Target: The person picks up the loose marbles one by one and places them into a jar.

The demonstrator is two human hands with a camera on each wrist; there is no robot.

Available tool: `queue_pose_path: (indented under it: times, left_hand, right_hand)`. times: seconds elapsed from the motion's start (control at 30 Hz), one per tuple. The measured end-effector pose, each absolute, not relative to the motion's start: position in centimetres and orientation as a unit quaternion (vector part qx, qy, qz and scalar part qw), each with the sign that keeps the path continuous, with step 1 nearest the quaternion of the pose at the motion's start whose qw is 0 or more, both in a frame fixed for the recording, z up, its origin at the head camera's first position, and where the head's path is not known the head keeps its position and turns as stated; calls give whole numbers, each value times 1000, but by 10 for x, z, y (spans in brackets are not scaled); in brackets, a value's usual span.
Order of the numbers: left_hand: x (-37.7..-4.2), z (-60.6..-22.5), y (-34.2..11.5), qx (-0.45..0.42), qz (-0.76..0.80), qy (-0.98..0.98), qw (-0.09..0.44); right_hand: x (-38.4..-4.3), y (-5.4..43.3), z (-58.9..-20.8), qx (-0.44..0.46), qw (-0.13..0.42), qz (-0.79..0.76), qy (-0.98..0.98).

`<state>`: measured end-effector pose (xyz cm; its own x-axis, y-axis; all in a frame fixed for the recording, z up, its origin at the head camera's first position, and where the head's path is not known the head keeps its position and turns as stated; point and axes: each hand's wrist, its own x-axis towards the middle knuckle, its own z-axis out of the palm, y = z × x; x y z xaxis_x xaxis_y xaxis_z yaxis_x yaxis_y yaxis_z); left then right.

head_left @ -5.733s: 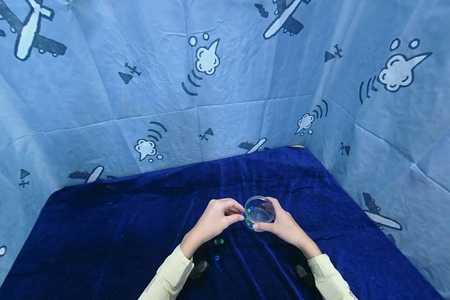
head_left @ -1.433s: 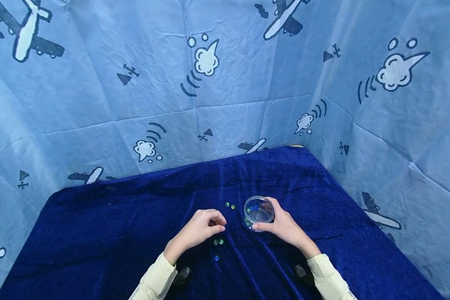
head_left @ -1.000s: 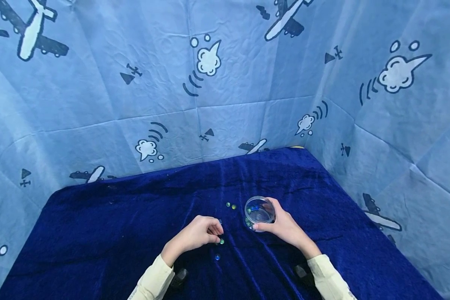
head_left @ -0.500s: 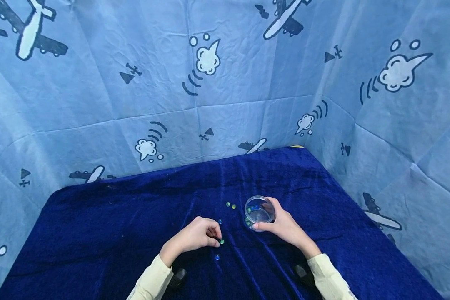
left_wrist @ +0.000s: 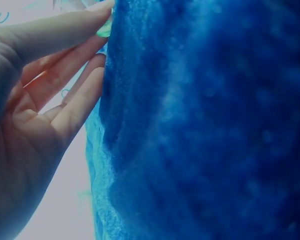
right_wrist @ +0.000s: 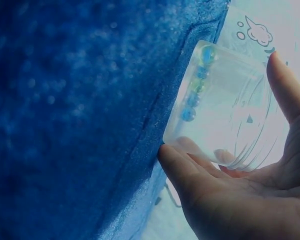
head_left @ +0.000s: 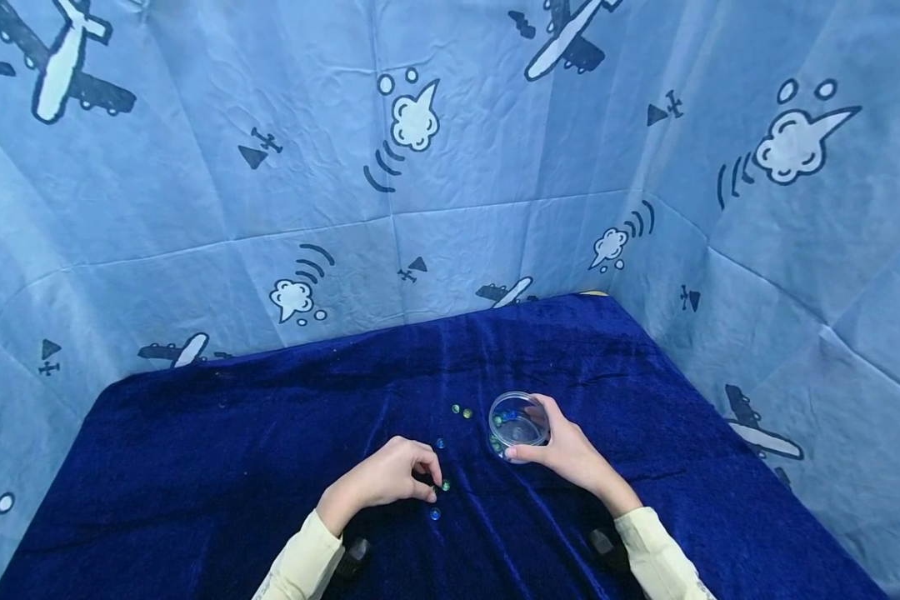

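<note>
under left hand, marble half hidden

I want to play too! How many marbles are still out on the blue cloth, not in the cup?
5: two left of the clear cup, one above the left hand, one at its fingertips, one below. The hand may hide more.
</note>
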<state>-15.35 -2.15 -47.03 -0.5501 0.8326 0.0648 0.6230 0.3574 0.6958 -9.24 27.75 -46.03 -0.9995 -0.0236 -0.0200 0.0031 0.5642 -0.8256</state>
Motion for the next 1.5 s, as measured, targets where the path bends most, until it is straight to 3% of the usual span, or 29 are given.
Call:
queue_pose_path:
  times: [0.37,0.63,0.87,1.2,1.5]
  left_hand:
    - [-155,-466,-12,445,366,805,141]
    - [-159,-454,5,443,392,804,69]
    - [-157,-449,20,426,414,801,77]
    - [-159,-444,43,427,456,780,40]
    - [-159,-442,61,406,482,775,52]
  right_hand:
    - [-92,280,-460,-8,21,-469,883]
    - [-92,278,-459,-8,18,-466,885]
    - [-91,277,-458,-5,20,-465,885]
    - [-91,278,-458,-3,22,-469,883]
    - [-91,279,-458,0,33,-475,879]
